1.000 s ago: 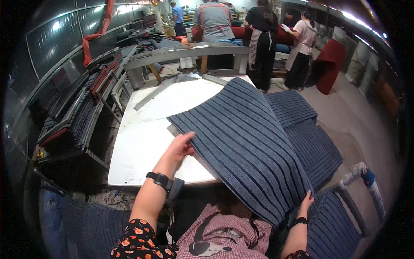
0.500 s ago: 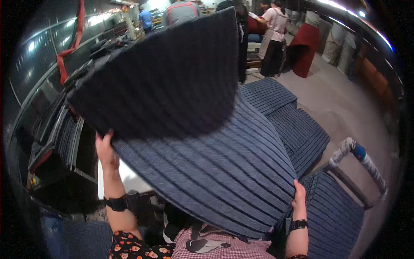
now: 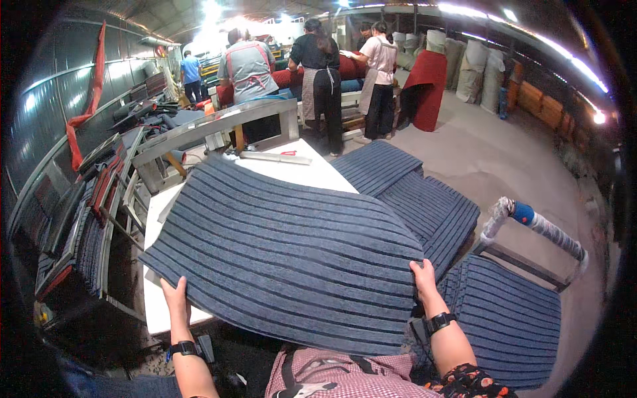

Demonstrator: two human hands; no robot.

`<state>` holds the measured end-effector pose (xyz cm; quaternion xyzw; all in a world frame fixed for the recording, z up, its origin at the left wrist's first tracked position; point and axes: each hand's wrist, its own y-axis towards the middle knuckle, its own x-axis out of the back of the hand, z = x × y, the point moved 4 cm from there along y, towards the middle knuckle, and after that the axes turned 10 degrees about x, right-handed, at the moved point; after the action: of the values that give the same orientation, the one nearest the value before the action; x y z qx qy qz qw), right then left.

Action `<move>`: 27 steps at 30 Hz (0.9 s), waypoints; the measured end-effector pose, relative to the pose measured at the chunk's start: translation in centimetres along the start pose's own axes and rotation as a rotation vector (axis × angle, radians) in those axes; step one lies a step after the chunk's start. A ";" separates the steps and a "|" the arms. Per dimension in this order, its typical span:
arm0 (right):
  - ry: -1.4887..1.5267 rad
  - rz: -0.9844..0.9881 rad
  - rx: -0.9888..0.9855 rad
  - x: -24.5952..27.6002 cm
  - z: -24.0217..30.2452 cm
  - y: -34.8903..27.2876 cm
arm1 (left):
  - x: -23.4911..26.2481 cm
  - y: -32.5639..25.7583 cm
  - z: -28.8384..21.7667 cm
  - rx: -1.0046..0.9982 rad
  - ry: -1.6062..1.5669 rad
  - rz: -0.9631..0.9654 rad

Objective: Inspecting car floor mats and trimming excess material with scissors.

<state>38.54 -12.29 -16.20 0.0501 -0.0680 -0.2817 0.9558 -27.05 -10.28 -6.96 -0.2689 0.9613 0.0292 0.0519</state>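
A large striped mat (image 3: 292,252), blue-grey with dark lines, spans the space in front of me. My left hand (image 3: 174,302) grips its near left edge, thumb on top and fingers out of sight beneath. At the right edge, my right hand (image 3: 423,278) pinches the mat in the same way. Its middle bulges up a little, while the far part spreads over a white tabletop (image 3: 312,174). How much of the mat touches the table is hidden. Both wrists wear dark bands.
Beyond the mat stand a metal frame (image 3: 199,129) and a pale bar (image 3: 275,158) with a red piece. Stacked striped mats (image 3: 431,212) lie right, beside more mats (image 3: 511,325) and a wrapped cart handle (image 3: 551,235). A rack of mats (image 3: 89,245) stands left. Several people work farther back.
The mat's far part, folded up with its dark underside showing, has come down flat, striped face up. Both hands have lowered, and the table and people behind are now visible.
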 end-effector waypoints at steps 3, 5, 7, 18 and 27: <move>-0.124 -0.059 0.040 -1.6 0.9 0.3 | -0.3 -0.9 -0.9 0.073 -0.046 0.022; -0.318 -0.116 0.084 -3.3 3.2 0.1 | 1.3 -0.5 0.0 -0.029 -0.038 -0.016; -0.368 -0.140 0.134 -4.2 4.7 0.5 | 1.7 -0.8 0.4 0.000 0.033 -0.074; -0.477 -0.188 0.612 -10.8 14.7 11.8 | 2.7 -1.0 1.1 -0.007 0.123 -0.255; -0.892 0.189 0.274 -12.6 7.0 15.5 | 2.1 -1.6 0.4 0.027 0.372 -0.304</move>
<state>35.17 7.12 -8.55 0.0432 -0.5125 -0.1758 0.8394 -27.93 -12.67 -7.63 -0.4107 0.9030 -0.0419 -0.1188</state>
